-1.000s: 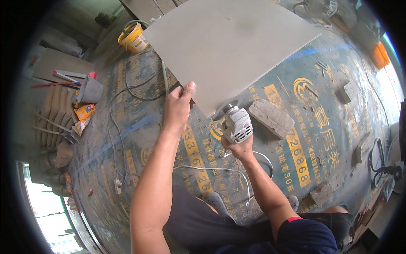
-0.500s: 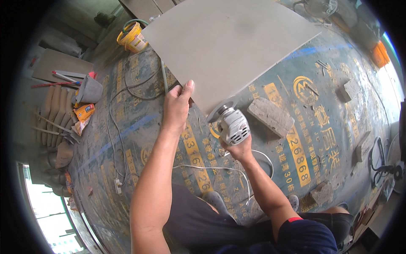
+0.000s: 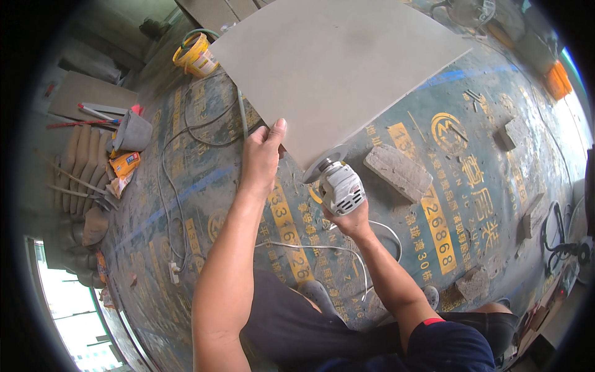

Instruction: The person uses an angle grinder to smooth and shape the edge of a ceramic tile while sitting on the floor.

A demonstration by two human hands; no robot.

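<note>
A large grey-beige tile (image 3: 334,68) lies ahead of me, one corner pointing toward me. My left hand (image 3: 263,152) grips its left edge near that corner, the thumb on the top face and the fingers underneath, out of sight. In my right hand (image 3: 348,220) is a white angle grinder (image 3: 343,188), held by its body. Its round cutting disc (image 3: 325,163) is at the near corner, along the right-hand edge of the tile. Whether the disc touches the tile I cannot tell. A white cord (image 3: 322,247) trails below the grinder.
A rough grey block (image 3: 398,172) lies right of the grinder on the printed green floor sheet (image 3: 384,248). Hose and cable run left of the tile to a yellow bucket (image 3: 197,57). Far left are a grey bucket (image 3: 132,131) and stacked sacks (image 3: 80,161). More block pieces (image 3: 474,283) lie rightward.
Almost nothing differs. The grinder and both hands have stayed at the tile's near corner, with only a very slight shift of the whole picture.
</note>
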